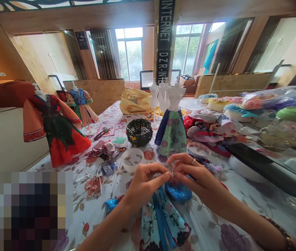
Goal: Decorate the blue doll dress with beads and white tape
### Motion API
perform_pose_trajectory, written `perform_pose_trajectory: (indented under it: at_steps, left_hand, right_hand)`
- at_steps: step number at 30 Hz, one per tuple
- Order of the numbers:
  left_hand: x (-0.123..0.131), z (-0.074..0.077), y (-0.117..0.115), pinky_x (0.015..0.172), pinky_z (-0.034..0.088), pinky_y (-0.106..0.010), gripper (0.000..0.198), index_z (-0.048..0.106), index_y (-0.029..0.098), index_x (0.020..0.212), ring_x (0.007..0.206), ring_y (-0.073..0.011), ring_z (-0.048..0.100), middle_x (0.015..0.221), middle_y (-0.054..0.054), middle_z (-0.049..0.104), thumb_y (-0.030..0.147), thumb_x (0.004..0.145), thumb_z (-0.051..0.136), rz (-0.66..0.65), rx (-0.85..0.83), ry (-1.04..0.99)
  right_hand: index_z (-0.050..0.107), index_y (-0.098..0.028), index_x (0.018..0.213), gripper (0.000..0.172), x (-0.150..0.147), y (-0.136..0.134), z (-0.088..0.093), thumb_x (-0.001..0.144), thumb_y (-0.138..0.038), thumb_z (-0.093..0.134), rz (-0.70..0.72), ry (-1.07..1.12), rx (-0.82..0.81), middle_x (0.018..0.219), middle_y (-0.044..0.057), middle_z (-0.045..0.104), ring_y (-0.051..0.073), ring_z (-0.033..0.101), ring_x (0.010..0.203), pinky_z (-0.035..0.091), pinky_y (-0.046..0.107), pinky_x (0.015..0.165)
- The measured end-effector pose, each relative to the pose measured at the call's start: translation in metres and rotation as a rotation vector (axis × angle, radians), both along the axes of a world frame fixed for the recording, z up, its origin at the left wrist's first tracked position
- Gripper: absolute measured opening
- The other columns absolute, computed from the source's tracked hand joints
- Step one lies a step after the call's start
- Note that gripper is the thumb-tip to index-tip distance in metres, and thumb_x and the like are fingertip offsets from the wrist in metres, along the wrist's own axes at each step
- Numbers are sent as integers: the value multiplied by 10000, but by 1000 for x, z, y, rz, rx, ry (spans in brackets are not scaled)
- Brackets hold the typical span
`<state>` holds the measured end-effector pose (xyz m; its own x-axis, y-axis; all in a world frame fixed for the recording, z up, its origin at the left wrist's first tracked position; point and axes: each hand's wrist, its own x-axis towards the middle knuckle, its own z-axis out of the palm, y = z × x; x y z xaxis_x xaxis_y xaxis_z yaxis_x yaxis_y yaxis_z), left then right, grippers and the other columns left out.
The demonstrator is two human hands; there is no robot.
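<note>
My left hand [148, 179] and my right hand [192, 172] meet at the front middle, thumbs and fingertips pinched together. Between them shows a tiny pale bead-like piece [172, 174], too small to make out fully. Beneath the hands lies a doll-sized garment with a floral skirt [175, 223], long blue ribbons [160, 218] and bright blue puffed parts [180, 191]. My left forearm covers part of a second blue puff [110, 205]. A ring sits on a finger of my right hand.
Ahead stand a white tape roll [133, 160], a black woven basket [139, 132] and a mannequin in a green skirt [171, 132]. Dressed mannequins [56, 129] are at left, with pliers [101, 133] nearby. Fabric pieces [210, 130] and a phone [268, 167] occupy the right.
</note>
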<state>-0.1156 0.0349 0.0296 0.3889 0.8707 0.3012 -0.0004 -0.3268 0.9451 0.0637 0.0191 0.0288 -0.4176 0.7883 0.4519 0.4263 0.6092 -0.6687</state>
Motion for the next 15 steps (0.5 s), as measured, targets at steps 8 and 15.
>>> perform_pose_trajectory:
  at_steps: [8, 15]
  left_hand:
    - [1, -2, 2, 642, 487, -267, 130, 718, 171, 653, 635, -140, 607, 654, -35, 688, 259, 737, 669, -89, -199, -136]
    - [2, -5, 3, 673, 445, -224, 150, 733, 161, 649, 656, -114, 588, 659, -24, 686, 264, 740, 672, -63, -307, -148]
  right_hand:
    - [564, -224, 684, 269, -3, 2, 1, 930, -242, 457, 9, 119, -65, 922, 43, 607, 203, 532, 1109, 502, 318, 852]
    - [545, -217, 652, 287, -6, 1, 0, 918, -252, 445, -45, 133, -118, 983, 62, 590, 218, 533, 1095, 483, 313, 814]
